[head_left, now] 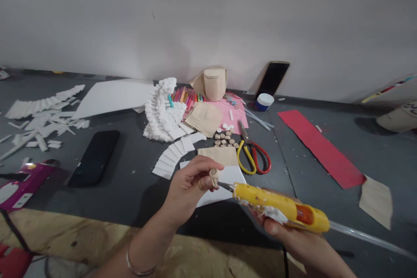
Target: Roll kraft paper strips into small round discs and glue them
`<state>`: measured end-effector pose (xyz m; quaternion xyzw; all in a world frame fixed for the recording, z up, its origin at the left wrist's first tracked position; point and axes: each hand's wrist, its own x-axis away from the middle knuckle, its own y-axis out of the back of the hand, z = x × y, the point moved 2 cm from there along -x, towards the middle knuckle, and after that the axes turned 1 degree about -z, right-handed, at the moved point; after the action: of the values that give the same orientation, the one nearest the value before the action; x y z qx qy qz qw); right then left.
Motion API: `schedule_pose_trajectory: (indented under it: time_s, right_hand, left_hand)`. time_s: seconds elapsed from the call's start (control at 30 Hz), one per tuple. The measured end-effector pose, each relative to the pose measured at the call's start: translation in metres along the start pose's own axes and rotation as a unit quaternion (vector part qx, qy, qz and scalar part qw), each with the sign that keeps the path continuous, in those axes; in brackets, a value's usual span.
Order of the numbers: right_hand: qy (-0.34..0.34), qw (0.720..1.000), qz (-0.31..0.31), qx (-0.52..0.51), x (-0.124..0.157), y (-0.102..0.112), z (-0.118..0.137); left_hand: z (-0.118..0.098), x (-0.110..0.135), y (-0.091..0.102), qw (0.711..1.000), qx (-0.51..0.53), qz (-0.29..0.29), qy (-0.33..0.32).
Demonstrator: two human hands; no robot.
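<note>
Between the thumb and fingers of my left hand [189, 184] is a small beige rolled piece [214, 174], with a spiral showing on its end. My right hand [286, 236] is wrapped round a yellow glue gun [270, 202] with white residue on its side. The gun's dark nozzle [226, 186] points left and meets or nearly meets the rolled piece; I cannot tell which. A clear glue stick [361, 232] sticks out of the gun's rear. Below my hands lies white paper [234, 176], with a beige sheet [221, 155] behind it.
Scissors [252, 152] lie beyond the glue gun, beside several small beige rolls [224, 139]. White foam pieces [42, 121], a fluffy white shape [161, 113] and a phone [95, 158] are leftward. A red strip [319, 147] lies right; another phone [273, 78] leans on the wall.
</note>
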<state>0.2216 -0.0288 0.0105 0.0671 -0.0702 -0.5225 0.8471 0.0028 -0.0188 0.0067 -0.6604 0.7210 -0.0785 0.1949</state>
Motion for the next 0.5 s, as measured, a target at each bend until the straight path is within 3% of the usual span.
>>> schedule_pose_trajectory:
  time_s: [0.17, 0.33, 0.5]
  right_hand:
    - [-0.012, 0.999, 0.018, -0.043, 0.002, -0.001, -0.002]
    - [-0.004, 0.999, 0.043, -0.023, -0.001, -0.004, 0.014]
    - [-0.008, 0.996, 0.056, -0.063, -0.002, -0.005, 0.020]
  left_hand:
    - [0.000, 0.001, 0.001, 1.000, -0.015, 0.002, -0.004]
    - [-0.001, 0.001, 0.000, 1.000, -0.002, 0.003, 0.002]
    - [0.000, -0.001, 0.000, 0.999, -0.023, -0.026, 0.008]
